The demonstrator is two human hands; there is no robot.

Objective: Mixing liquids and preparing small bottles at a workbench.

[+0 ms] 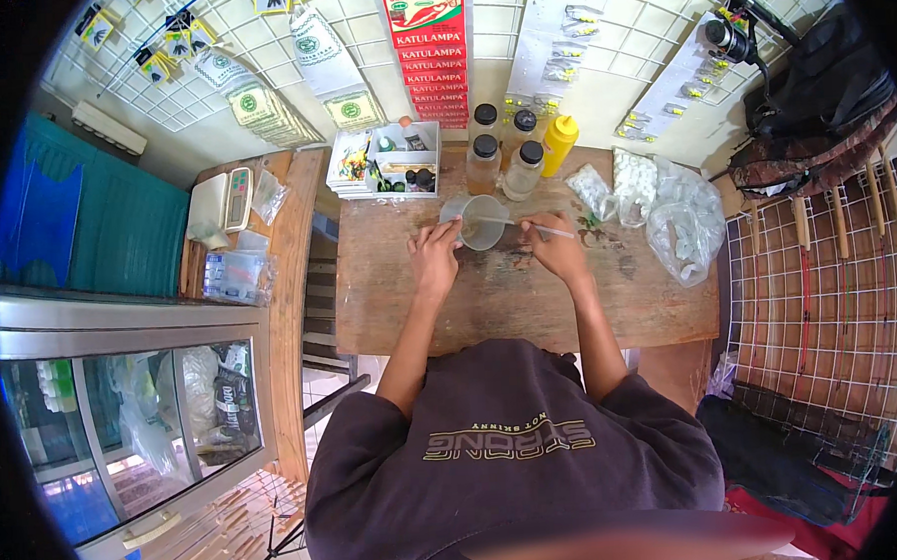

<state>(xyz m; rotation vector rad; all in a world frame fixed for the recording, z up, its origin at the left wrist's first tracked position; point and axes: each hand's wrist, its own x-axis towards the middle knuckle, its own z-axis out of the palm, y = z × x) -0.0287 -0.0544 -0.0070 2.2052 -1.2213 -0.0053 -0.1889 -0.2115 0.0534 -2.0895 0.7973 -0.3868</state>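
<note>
A translucent plastic tub (485, 234) stands on the wooden table in front of me. My left hand (434, 256) is closed on its left rim, thumb and fingertips against the wall. Between the fingers of my right hand (557, 250) is a slim whitish stick (549, 229), held nearly level. Its left end reaches over the tub's right rim into the tub; whether that end is a spoon bowl is too small to tell. Just behind the tub are several clear bottles with black caps (482, 163) and a yellow squeeze bottle (560, 145).
A white divided box (384, 188) with small bottles and packets sits at the table's back left. Clear bags of white pieces (633, 185) lie at the back right. Left, a kitchen scale (222, 202) rests on a wooden counter (293, 277). Wire racks (819, 294) stand right.
</note>
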